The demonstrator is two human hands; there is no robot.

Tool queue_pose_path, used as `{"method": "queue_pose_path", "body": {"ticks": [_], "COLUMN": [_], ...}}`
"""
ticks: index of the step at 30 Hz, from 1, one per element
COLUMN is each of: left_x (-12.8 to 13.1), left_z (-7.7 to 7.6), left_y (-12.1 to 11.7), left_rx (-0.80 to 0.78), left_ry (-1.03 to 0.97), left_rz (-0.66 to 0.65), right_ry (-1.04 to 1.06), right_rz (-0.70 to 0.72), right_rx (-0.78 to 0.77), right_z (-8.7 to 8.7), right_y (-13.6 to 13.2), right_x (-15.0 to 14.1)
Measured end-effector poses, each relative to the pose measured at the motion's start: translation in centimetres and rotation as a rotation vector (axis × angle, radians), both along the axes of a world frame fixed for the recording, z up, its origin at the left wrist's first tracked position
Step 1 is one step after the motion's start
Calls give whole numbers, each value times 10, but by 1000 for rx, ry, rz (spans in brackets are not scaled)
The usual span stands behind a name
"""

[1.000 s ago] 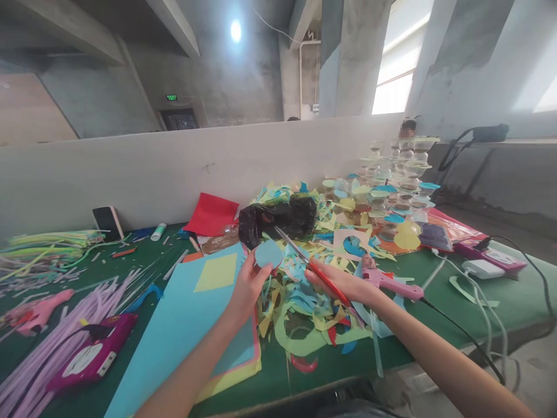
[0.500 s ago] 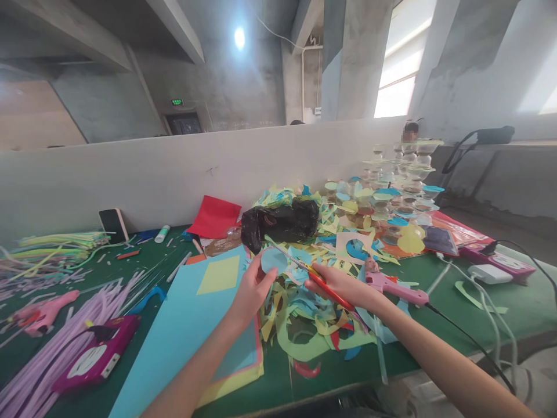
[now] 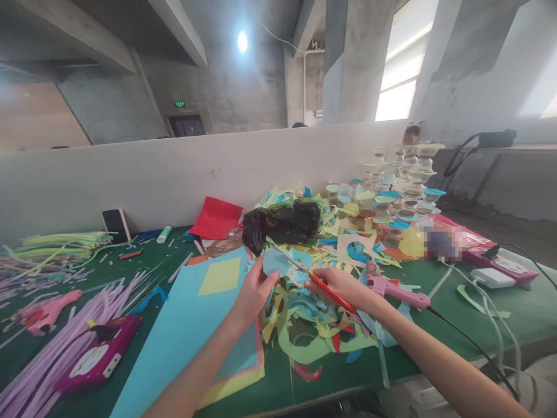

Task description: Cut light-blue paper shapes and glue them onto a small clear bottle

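Observation:
My left hand (image 3: 252,293) pinches a small round light-blue paper disc (image 3: 275,262) above a heap of coloured paper scraps (image 3: 313,313). My right hand (image 3: 343,285) is closed round red-handled scissors (image 3: 319,281), whose blades point up and left, with the tips close to the disc. Both hands hover over the middle of the green table (image 3: 517,313). A stack of large blue and yellow paper sheets (image 3: 195,331) lies just left of my left hand.
A pink glue gun (image 3: 394,290) with a black cord lies right of my right hand. A black plastic bag (image 3: 282,223), red paper (image 3: 216,218) and stacked clear cups with paper discs (image 3: 391,200) stand behind. Purple pipe cleaners (image 3: 56,342), a magenta power strip (image 3: 93,360) and a phone (image 3: 115,224) are at left.
Both hands have dropped slightly toward the scrap heap, and the disc has shifted a little to the right, closer to the scissor blades. The camera has tilted a bit.

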State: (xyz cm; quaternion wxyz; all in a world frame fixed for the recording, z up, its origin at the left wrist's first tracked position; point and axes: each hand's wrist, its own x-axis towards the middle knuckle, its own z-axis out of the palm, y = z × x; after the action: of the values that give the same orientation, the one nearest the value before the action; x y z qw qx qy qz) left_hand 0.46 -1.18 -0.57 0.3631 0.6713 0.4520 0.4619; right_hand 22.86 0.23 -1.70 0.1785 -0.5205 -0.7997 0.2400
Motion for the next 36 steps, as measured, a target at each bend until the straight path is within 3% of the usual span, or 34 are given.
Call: {"method": "queue_pose_path", "body": {"ticks": [10, 19, 27, 36], "left_x": [9, 4, 4, 1], "left_z": [2, -6, -3, -1], "left_y": [-6, -3, 1, -2], "left_rx": [-10, -49, -23, 0], "left_ry": [-62, -55, -126, 27], "left_rz": [-33, -39, 28, 99], "right_ry": [79, 83, 88, -10], "right_rz": [43, -15, 17, 2], "right_rx": [-37, -45, -24, -31], "right_z": [-1, -8, 2, 3], "right_y": [0, 9, -3, -4], "right_x": [1, 0, 3, 2]}}
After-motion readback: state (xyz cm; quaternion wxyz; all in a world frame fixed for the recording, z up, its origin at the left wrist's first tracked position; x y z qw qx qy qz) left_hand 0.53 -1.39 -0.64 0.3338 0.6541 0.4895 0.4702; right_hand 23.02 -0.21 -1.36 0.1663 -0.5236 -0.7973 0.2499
